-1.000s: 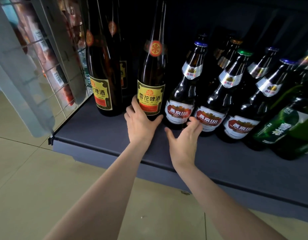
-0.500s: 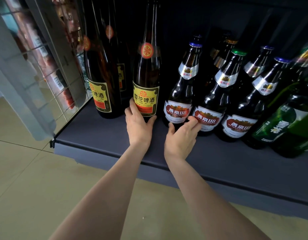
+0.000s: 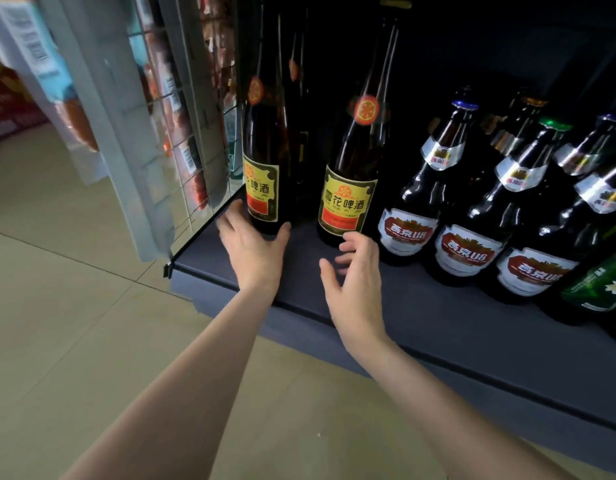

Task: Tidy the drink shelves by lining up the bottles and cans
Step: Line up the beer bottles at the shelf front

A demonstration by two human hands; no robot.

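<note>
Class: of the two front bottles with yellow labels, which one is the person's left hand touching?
The yellow-label bottle nearest the shelf's left end: the left hand cups its base. The other yellow-label bottle stands free.

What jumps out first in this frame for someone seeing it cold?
Two bare hands reaching onto a dark shelf: the left hand cups the base of the far-left tall yellow-label bottle, while the right hand hovers, fingers loosely curled, just before the second yellow-label bottle. To the right stands a crowd of shorter brown bottles with red-and-white labels.
</note>
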